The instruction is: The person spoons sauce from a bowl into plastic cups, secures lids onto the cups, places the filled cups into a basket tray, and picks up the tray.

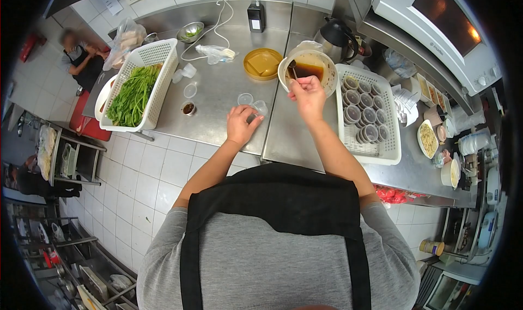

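Above the near rim of the tub (330, 73), the right hand (309, 95) is closed in a pinch on the spoon (293, 65), whose bowl sits just beyond the fingertips, inside the tub by the brown sauce (310, 70). Much of the handle is covered by the fingers, and whether the bowl touches the sauce is hard to make out.

On the steel counter (218, 84), the left hand (243, 123) rests palm down, its fingers curved and the thumb apart, beside a clear cup (260, 108) — whether it grips this or merely touches it, I cannot tell. The hand hides part of the counter there, and the clear plastic blurs into a round lid (245, 99) next to it. Farther left stands a cup of dark filling (188, 109); right of the tub, a white basket (350, 152) holds stacked cups (369, 115), their contents obscured by lids and glare.
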`<action>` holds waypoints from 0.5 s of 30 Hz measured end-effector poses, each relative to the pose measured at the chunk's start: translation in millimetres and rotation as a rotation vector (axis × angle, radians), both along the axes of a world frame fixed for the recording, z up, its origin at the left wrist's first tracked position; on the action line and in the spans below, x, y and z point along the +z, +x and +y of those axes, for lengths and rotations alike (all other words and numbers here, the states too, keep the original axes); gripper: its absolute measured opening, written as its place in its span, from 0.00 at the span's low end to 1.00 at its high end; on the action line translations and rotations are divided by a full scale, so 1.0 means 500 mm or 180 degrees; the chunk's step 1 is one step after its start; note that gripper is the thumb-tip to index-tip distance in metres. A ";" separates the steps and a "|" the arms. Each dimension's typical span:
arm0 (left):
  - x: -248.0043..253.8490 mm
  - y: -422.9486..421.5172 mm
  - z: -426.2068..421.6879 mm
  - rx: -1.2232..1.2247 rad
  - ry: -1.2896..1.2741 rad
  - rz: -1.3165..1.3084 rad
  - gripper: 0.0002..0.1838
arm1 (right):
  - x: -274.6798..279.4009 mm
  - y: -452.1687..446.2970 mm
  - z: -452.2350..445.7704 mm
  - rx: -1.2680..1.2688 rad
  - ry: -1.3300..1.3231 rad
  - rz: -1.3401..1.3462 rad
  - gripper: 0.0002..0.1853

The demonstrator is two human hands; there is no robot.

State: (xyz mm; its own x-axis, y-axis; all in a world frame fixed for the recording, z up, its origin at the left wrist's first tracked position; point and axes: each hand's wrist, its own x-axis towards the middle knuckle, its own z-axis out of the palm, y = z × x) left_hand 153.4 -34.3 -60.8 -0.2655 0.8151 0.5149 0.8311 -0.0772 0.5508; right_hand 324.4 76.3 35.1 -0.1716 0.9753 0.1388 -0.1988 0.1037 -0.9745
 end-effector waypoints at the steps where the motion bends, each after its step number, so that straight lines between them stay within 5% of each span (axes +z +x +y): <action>1: 0.001 0.000 0.000 -0.0006 0.0002 0.0004 0.13 | -0.002 0.000 0.004 -0.0007 0.0034 0.0091 0.10; 8: 0.006 -0.014 -0.002 -0.0236 0.0022 -0.1033 0.14 | 0.014 0.019 0.000 -0.0169 0.0011 0.0377 0.09; 15: 0.166 0.002 0.019 -0.0276 0.0571 -0.0812 0.13 | 0.040 0.070 -0.001 -0.0164 0.0043 0.0495 0.08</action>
State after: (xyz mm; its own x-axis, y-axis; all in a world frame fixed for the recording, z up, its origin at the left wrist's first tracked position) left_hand 154.2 -25.0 22.5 -0.3381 0.7426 0.5781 0.6540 -0.2563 0.7117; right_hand 359.4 75.7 55.2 -0.0967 0.9802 0.1729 -0.3413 0.1305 -0.9309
